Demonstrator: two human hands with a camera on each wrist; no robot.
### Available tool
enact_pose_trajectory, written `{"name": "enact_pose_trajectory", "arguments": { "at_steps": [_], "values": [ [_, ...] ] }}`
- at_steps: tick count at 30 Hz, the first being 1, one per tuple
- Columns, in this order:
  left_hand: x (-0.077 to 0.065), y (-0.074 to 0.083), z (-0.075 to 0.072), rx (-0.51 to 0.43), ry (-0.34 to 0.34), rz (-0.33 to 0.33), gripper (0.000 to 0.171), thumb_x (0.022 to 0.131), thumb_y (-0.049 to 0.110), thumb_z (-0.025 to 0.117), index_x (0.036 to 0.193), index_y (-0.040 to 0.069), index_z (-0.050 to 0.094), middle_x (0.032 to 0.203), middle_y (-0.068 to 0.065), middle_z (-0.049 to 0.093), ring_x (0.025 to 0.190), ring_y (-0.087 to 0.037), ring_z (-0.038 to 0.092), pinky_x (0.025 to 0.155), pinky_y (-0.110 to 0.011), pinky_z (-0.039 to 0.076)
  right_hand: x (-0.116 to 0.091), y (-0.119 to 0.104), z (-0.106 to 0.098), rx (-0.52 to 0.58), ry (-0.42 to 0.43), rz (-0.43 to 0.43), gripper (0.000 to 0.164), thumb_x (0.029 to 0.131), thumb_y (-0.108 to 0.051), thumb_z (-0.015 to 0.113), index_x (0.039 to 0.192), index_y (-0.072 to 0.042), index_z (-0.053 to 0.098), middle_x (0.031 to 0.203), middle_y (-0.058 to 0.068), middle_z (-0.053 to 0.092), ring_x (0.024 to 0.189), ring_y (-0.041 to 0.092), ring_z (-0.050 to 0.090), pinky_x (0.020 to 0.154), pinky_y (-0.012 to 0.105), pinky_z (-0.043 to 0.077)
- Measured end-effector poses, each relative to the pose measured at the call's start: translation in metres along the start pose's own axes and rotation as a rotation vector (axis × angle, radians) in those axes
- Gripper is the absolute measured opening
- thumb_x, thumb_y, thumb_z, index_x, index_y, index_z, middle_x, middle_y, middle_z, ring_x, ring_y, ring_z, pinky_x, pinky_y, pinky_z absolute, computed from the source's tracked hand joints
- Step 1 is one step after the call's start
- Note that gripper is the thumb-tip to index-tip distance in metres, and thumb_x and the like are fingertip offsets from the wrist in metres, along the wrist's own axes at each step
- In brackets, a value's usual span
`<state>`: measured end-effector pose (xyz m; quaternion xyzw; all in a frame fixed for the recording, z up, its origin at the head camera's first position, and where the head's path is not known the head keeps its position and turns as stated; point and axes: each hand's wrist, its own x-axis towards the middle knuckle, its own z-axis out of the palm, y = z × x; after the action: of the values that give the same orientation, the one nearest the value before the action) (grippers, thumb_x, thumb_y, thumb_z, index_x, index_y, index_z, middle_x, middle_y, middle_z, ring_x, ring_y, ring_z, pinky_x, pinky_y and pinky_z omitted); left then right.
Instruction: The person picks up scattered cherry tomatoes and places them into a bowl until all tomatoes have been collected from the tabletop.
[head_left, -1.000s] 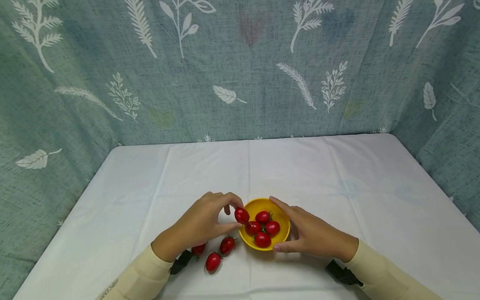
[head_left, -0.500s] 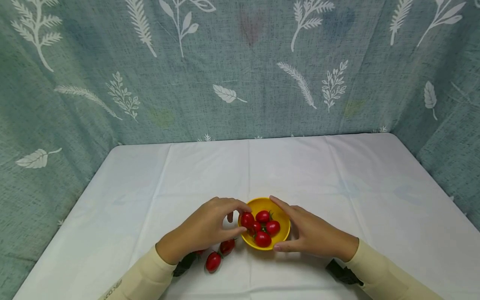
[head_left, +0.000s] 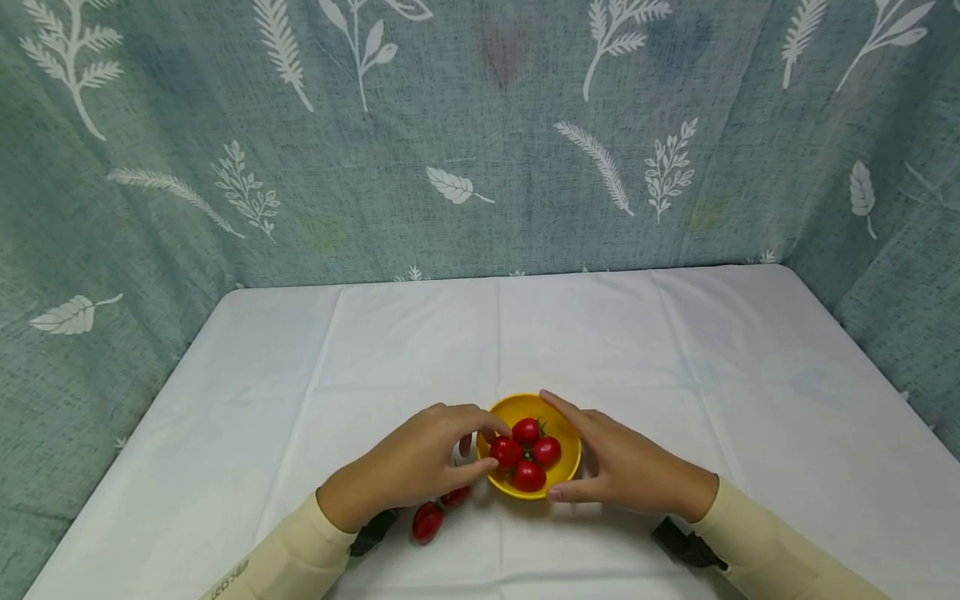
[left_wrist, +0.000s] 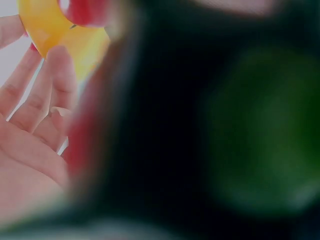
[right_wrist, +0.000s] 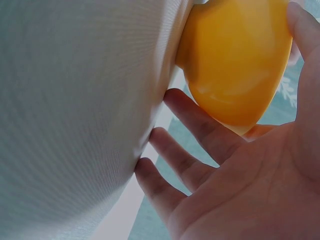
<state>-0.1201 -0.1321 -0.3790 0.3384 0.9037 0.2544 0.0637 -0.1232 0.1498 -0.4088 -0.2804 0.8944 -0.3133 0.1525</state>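
Observation:
A yellow bowl (head_left: 564, 479) stands on the white table with several red cherry tomatoes (head_left: 546, 451) in it. My left hand (head_left: 420, 454) reaches over its left rim, thumb and index fingertip at either side of a cherry tomato (head_left: 506, 453) low in the bowl. My right hand (head_left: 626, 467) holds the bowl from the right, thumb at the near rim and index finger at the far rim. In the right wrist view, its other fingers (right_wrist: 185, 165) spread below the bowl's side (right_wrist: 235, 60). A dark blurred shape covers most of the left wrist view.
Two cherry tomatoes (head_left: 427, 522) lie on the table (head_left: 405, 333) below my left hand, one partly covered by it. A dark wrist strap (head_left: 686, 546) sits under each forearm. A patterned green curtain (head_left: 480, 150) hangs behind and beside the table.
My left hand has moved right and down into the bowl with its cherry tomato, now covering more of the tomatoes on the table. The right hand and bowl have stayed in place.

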Motion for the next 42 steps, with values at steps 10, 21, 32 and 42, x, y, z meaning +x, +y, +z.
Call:
{"name": "enact_pose_trajectory", "arguments": {
  "at_steps": [10, 21, 32, 42],
  "values": [
    [-0.001, -0.001, -0.003, 0.042, 0.003, -0.004, 0.03, 0.092, 0.036, 0.072, 0.12, 0.026, 0.068, 0.103, 0.018, 0.067, 0.078, -0.003, 0.054, 0.077, -0.024, 0.046, 0.0, 0.0, 0.0, 0.01, 0.001, -0.003, 0.105, 0.078, -0.061, 0.077, 0.16, -0.032, 0.019, 0.146, 0.009, 0.05, 0.131, 0.027, 0.051, 0.106, 0.054, 0.045],
    [-0.005, -0.001, -0.017, -0.004, 0.103, 0.042, 0.03, 0.093, 0.028, 0.072, 0.122, 0.021, 0.068, 0.112, 0.01, 0.07, 0.082, -0.003, 0.054, 0.074, -0.026, 0.051, 0.0, 0.0, -0.001, 0.023, -0.013, 0.018, 0.104, 0.077, -0.061, 0.078, 0.16, -0.034, 0.019, 0.146, 0.008, 0.051, 0.13, 0.027, 0.051, 0.106, 0.054, 0.045],
    [-0.033, -0.017, -0.033, 0.062, 0.192, -0.056, 0.029, 0.09, 0.023, 0.076, 0.116, 0.031, 0.066, 0.106, 0.018, 0.067, 0.08, 0.0, 0.053, 0.065, -0.02, 0.047, 0.0, -0.001, 0.002, 0.033, -0.014, 0.023, 0.106, 0.076, -0.063, 0.078, 0.159, -0.036, 0.018, 0.148, 0.008, 0.049, 0.131, 0.026, 0.05, 0.106, 0.053, 0.045],
    [-0.057, -0.037, -0.032, 0.106, 0.105, -0.133, 0.025, 0.089, 0.02, 0.075, 0.114, 0.021, 0.07, 0.105, 0.011, 0.068, 0.078, -0.001, 0.054, 0.065, -0.017, 0.046, 0.0, -0.001, 0.002, 0.037, -0.012, 0.023, 0.105, 0.077, -0.063, 0.076, 0.16, -0.034, 0.018, 0.149, 0.009, 0.048, 0.133, 0.028, 0.05, 0.107, 0.054, 0.044]
  ]
}}
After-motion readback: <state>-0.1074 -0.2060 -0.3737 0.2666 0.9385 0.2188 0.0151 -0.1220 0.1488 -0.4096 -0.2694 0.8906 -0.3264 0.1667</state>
